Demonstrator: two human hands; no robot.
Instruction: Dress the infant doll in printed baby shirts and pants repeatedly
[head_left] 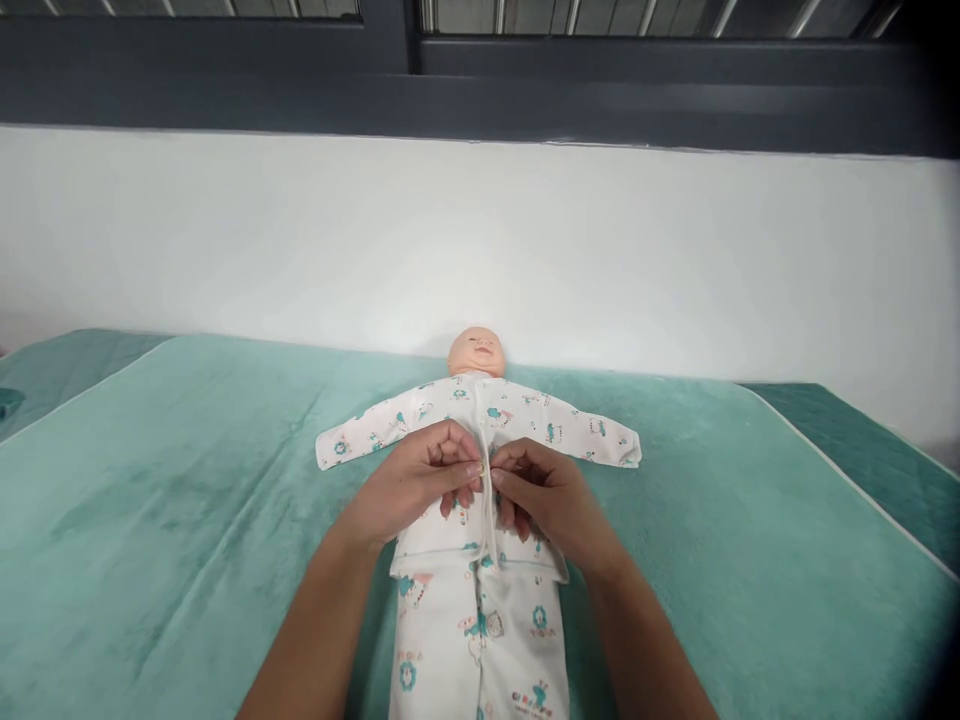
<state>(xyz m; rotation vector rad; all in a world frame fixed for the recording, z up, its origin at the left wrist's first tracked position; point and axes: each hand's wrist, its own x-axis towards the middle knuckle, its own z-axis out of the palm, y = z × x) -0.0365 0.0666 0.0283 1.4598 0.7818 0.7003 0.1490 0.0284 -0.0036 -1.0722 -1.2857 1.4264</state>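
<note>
A baby doll lies on its back, its head toward the wall. It wears a white printed baby jacket with the sleeves spread out to both sides, and matching printed trousers. At the middle of the chest, my left hand pinches one front edge of the jacket. My right hand pinches the opposite edge, with its fingertips close to those of the left. Something small, perhaps a fastener, shows between the fingertips, too small to make out. Below the hands, the two front edges hang side by side down to the hem.
The doll lies on a green plush bed cover with a few creases on the left. Darker green quilted fabric shows at both sides. A white wall rises behind, under a dark window frame.
</note>
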